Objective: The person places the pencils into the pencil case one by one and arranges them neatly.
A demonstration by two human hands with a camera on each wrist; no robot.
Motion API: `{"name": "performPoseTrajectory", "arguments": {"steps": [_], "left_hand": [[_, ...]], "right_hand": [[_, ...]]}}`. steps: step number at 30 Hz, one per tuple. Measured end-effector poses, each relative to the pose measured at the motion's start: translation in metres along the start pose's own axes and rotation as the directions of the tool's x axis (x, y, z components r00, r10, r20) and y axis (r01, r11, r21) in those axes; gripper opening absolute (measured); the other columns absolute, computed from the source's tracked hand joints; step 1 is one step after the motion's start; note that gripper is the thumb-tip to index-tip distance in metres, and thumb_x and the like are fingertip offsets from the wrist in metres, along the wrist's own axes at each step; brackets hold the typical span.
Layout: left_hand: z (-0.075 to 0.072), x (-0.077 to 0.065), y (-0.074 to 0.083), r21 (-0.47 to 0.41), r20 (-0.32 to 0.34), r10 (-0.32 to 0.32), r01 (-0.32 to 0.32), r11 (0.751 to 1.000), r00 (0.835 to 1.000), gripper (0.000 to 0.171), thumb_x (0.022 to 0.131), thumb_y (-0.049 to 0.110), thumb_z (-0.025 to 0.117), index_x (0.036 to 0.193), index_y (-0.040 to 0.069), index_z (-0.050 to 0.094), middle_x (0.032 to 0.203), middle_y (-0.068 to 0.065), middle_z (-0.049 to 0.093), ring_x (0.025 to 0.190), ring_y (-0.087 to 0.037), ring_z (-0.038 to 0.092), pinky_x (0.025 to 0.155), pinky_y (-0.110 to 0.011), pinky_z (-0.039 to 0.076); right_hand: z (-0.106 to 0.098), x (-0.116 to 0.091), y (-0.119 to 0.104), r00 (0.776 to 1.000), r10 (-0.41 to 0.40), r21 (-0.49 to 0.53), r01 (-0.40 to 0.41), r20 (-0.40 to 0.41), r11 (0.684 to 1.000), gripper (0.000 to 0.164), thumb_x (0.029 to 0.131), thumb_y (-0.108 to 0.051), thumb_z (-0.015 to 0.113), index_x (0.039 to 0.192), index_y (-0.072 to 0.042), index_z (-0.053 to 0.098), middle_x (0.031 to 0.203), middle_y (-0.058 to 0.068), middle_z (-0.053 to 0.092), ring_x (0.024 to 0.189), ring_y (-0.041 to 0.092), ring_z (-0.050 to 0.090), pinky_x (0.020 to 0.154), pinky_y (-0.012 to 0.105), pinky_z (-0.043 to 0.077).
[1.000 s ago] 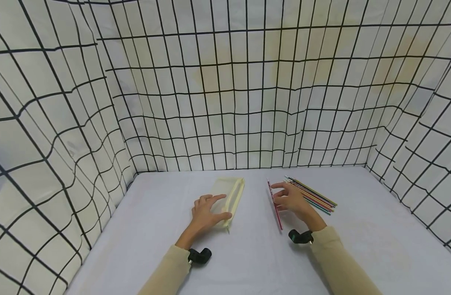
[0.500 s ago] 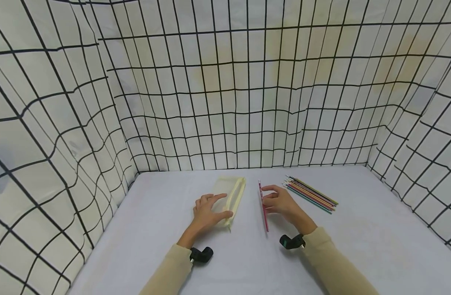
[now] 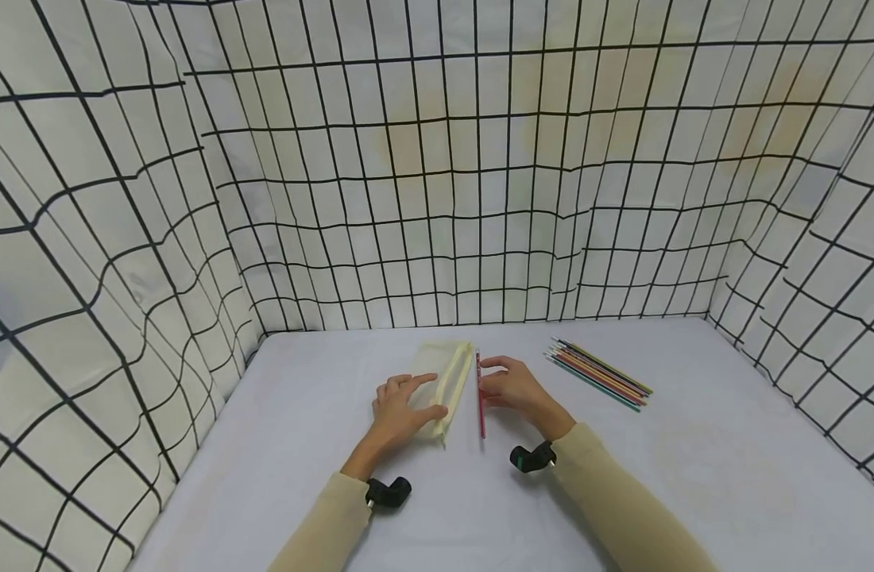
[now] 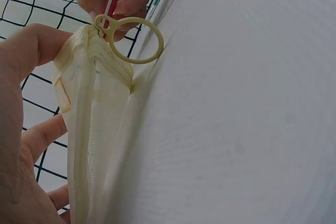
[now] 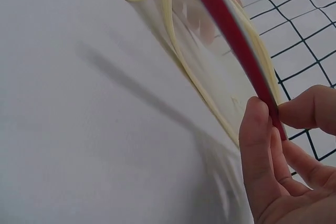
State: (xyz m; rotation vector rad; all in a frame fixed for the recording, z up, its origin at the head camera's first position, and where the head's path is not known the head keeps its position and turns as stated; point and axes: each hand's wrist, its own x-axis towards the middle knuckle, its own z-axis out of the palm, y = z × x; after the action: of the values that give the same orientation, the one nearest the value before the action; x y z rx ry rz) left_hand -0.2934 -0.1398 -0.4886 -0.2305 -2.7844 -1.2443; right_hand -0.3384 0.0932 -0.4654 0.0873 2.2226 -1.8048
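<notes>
A pale yellow mesh zip pouch (image 3: 460,380) lies slanted on the white table. My left hand (image 3: 396,409) holds it by its left side, thumb at the near end and fingers spread behind the mesh. A yellow pull ring (image 4: 160,48) hangs at the zipper end in the left wrist view. Just right of the pouch, my right hand (image 3: 514,388) pinches a red pencil (image 5: 239,45) with silver stripes between thumb and fingers. Its flat end, with the dark lead core, points toward the wrist camera. In the head view the pencil runs nearly parallel to the pouch's zipper edge.
Several coloured pencils (image 3: 601,375) lie side by side in a slanted bundle, right of my right hand. White walls with a black grid net (image 3: 480,238) enclose the table at the back and sides. A small black wrist camera (image 3: 388,492) sits on my left wrist.
My right hand has carried the red pencil leftward from beside the bundle to the pouch's right edge, turning it more upright in the head view. The left hand and pouch stay nearly still.
</notes>
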Motion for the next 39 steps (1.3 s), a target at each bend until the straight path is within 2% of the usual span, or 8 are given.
{"name": "performPoseTrajectory", "arguments": {"steps": [7,12,22,26,32,39], "left_hand": [[-0.001,0.0,-0.001,0.007,0.0,0.001,-0.001,1.0,1.0,0.065,0.081,0.049,0.075,0.142,0.031,0.061,0.151,-0.022,0.04,0.134,-0.041,0.032,0.106,-0.063,0.025],[-0.001,0.001,0.0,0.01,-0.002,-0.002,0.003,1.0,1.0,0.064,0.081,0.049,0.075,0.141,0.031,0.061,0.151,-0.022,0.041,0.134,-0.041,0.032,0.106,-0.062,0.025],[0.0,0.001,0.001,0.024,-0.008,-0.01,0.01,1.0,1.0,0.062,0.082,0.048,0.075,0.14,0.03,0.062,0.15,-0.022,0.042,0.134,-0.041,0.033,0.106,-0.062,0.026],[0.0,0.002,0.0,0.035,-0.014,-0.009,0.01,0.999,1.0,0.062,0.081,0.048,0.074,0.14,0.03,0.062,0.149,-0.022,0.043,0.134,-0.041,0.033,0.105,-0.062,0.026],[0.001,0.002,0.0,0.038,-0.017,-0.009,0.01,0.999,1.0,0.063,0.08,0.046,0.073,0.14,0.03,0.062,0.149,-0.022,0.043,0.134,-0.041,0.033,0.106,-0.062,0.026],[0.001,0.0,0.001,0.021,-0.011,-0.009,0.01,1.0,1.0,0.062,0.081,0.046,0.074,0.14,0.031,0.062,0.149,-0.022,0.042,0.135,-0.041,0.032,0.105,-0.063,0.025]], "right_hand": [[0.017,0.012,-0.005,1.0,0.004,0.055,-0.004,0.014,0.998,0.048,0.094,-0.005,0.068,0.14,-0.005,0.054,0.115,0.017,0.071,0.085,0.017,0.07,0.074,0.03,0.061],[0.026,0.017,-0.008,1.0,0.016,0.079,-0.016,-0.003,0.997,0.048,0.092,-0.006,0.071,0.138,-0.005,0.055,0.109,0.016,0.071,0.081,0.016,0.068,0.071,0.027,0.06],[0.039,0.023,-0.008,0.998,-0.056,0.188,0.061,-0.032,0.98,0.048,0.09,-0.001,0.07,0.133,0.004,0.051,0.101,0.018,0.072,0.077,0.015,0.069,0.067,0.028,0.06],[0.043,0.024,-0.006,0.998,-0.057,0.211,0.063,-0.035,0.975,0.045,0.09,0.001,0.069,0.132,0.005,0.051,0.1,0.016,0.07,0.075,0.015,0.069,0.066,0.028,0.06],[0.047,0.022,-0.007,0.998,-0.042,0.213,0.052,-0.053,0.976,0.046,0.088,0.004,0.067,0.131,0.005,0.051,0.097,0.016,0.07,0.074,0.016,0.069,0.064,0.028,0.06],[0.049,0.022,-0.009,0.996,-0.029,0.17,0.043,-0.085,0.985,0.045,0.084,0.006,0.063,0.128,0.003,0.054,0.082,0.011,0.068,0.064,0.013,0.067,0.06,0.024,0.058]]}}
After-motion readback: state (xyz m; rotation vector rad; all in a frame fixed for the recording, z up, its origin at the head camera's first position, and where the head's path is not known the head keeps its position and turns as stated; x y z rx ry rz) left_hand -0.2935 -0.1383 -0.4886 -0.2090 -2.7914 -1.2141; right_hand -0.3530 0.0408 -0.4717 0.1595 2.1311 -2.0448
